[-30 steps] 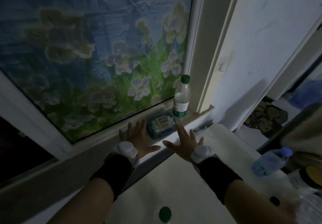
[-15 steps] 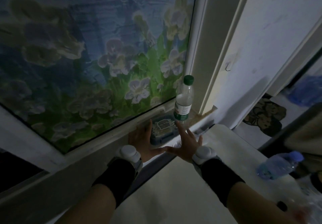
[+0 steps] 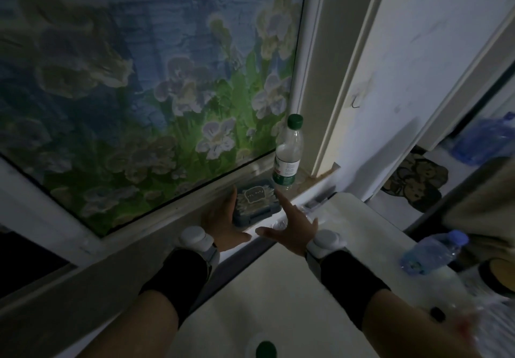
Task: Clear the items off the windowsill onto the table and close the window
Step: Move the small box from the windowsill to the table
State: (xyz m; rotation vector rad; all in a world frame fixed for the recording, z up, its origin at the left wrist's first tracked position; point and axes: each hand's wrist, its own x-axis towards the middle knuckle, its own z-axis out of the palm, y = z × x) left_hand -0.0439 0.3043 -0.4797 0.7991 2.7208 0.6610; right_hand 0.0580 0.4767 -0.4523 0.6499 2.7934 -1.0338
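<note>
A flat dark blue box [image 3: 255, 200] with a pale label lies on the windowsill [image 3: 312, 183]. Right behind it stands a clear water bottle [image 3: 287, 154] with a green cap and green label. My left hand [image 3: 220, 221] lies flat, fingers apart, against the box's left side. My right hand [image 3: 289, 219] is spread at the box's right side, its fingertips close to the bottle's base. Neither hand holds anything. The window pane [image 3: 145, 79] above the sill is covered with a flower picture.
A white table [image 3: 348, 218] sits below the sill. On its right side lies a clear bottle with a blue cap [image 3: 433, 251], and a green-capped bottle [image 3: 266, 349] stands at the bottom edge. A white wall [image 3: 418, 51] rises right of the window frame.
Both hands have moved forward onto the sill and now flank the dark box. The view has shifted closer to the window.
</note>
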